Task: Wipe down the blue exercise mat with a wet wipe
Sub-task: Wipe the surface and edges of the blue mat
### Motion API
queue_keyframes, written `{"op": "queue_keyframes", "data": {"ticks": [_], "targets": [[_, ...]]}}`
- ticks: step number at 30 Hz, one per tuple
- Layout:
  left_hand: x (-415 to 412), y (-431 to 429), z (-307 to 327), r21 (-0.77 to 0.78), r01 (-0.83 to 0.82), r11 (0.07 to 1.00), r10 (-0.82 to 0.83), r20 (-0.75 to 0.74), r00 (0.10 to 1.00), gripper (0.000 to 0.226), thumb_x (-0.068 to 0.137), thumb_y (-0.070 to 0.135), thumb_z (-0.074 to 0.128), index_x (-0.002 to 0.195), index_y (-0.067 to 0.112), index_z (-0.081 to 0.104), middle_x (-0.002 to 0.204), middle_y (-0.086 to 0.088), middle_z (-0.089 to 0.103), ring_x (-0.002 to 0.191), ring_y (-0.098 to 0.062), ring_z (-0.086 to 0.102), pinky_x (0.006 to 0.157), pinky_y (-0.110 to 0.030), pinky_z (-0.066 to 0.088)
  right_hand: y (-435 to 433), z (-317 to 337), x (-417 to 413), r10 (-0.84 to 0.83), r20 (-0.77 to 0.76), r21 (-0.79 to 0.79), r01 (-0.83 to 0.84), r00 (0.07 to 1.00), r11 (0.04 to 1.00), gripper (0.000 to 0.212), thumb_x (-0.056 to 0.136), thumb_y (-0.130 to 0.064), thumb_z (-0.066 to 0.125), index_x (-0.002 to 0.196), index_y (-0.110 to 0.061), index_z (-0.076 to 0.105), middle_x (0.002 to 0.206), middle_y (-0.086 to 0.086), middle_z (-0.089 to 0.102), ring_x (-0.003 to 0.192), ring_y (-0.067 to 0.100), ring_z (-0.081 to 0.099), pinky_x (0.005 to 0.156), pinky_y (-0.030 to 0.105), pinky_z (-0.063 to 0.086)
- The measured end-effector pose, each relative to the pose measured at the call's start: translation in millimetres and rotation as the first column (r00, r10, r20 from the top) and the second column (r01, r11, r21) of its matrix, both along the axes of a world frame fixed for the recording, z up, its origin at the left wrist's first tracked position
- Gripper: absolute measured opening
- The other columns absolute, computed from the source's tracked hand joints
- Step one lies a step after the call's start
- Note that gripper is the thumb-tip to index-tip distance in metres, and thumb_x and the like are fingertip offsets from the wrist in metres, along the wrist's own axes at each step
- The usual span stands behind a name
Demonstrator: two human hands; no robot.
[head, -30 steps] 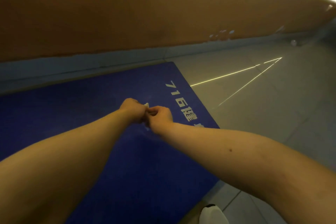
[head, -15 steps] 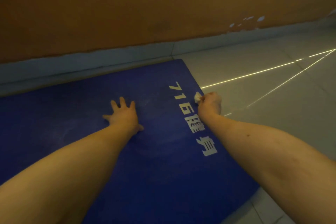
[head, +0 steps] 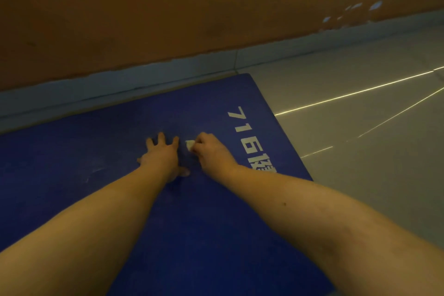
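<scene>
Blue mat is spread under both hands, long axis running leftward along the wall; wipe is pinched in the curled right hand, left hand is pressed flat, fingers splayed.

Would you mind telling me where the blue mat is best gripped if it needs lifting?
Probably the blue mat by its right short edge, coming from the floor side: that edge lies flat and free, while the far edge runs beside the skirting and the left hand presses the middle.
</scene>
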State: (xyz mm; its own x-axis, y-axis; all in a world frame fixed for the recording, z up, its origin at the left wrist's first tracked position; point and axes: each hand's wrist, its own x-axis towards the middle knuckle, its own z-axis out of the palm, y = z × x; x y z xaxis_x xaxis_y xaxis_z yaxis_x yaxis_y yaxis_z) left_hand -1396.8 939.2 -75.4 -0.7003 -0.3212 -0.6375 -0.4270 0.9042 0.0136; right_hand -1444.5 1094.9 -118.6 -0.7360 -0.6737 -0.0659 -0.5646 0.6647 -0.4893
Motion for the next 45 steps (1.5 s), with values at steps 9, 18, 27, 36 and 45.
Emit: {"op": "queue_keyframes", "data": {"ticks": [9,18,27,36,45], "targets": [[2,-1,3,0.016,0.032,0.999,-0.031,-0.017,0.999,0.121,0.073,0.063,0.079,0.16,0.033,0.0,0.165,-0.004,-0.013,0.15,-0.041,-0.007,0.107,-0.065,0.039,93,17,-97,-0.68,-0.144,0.092,0.694,0.719,0.714,0.018,0.1,-0.007,0.05,0.117,-0.006,0.057,0.106,0.005,0.054,0.102,0.026,0.06,0.068,0.019,0.038],[-1,0,2,0.0,-0.001,1.0,0.001,0.004,1.0,0.119,0.074,0.058,0.08,0.16,0.036,0.0,0.165,0.0,-0.016,0.15,-0.039,-0.008,0.107,-0.061,0.041,-40,8,-5,-0.008,-0.059,0.013,0.009,0.998,1.0,0.016,0.101,-0.016,0.058,0.112,-0.008,0.065,0.114,0.005,0.051,0.09,0.017,0.052,0.074,0.021,0.041],[1,-3,2,0.009,0.044,0.999,-0.044,-0.023,0.999,0.12,0.072,0.064,0.078,0.16,0.033,0.002,0.164,-0.005,-0.01,0.149,-0.042,-0.004,0.106,-0.064,0.04,90,6,-124,-0.57,-0.289,0.101,0.616,0.769,0.781,0.021,0.099,-0.015,0.058,0.118,-0.013,0.068,0.121,0.011,0.056,0.115,0.028,0.051,0.092,0.037,0.044],[0,-1,3,-0.009,0.025,1.0,-0.025,-0.02,0.999,0.12,0.071,0.062,0.081,0.159,0.035,0.005,0.165,-0.002,-0.009,0.149,-0.041,-0.003,0.106,-0.063,0.041,-47,6,-26,-0.233,-0.058,0.087,0.237,0.971,0.968,0.023,0.099,-0.009,0.053,0.122,-0.009,0.058,0.124,0.012,0.049,0.111,0.031,0.049,0.083,0.035,0.044],[2,-4,4,0.004,0.041,0.999,-0.041,-0.02,0.999,0.12,0.072,0.066,0.078,0.16,0.034,0.002,0.165,-0.002,-0.011,0.15,-0.04,-0.004,0.106,-0.062,0.041,26,0,-98,-0.238,-0.214,0.019,0.247,0.948,0.969,0.03,0.094,0.0,0.052,0.122,-0.005,0.063,0.122,0.021,0.051,0.114,0.037,0.048,0.093,0.042,0.041]]}}
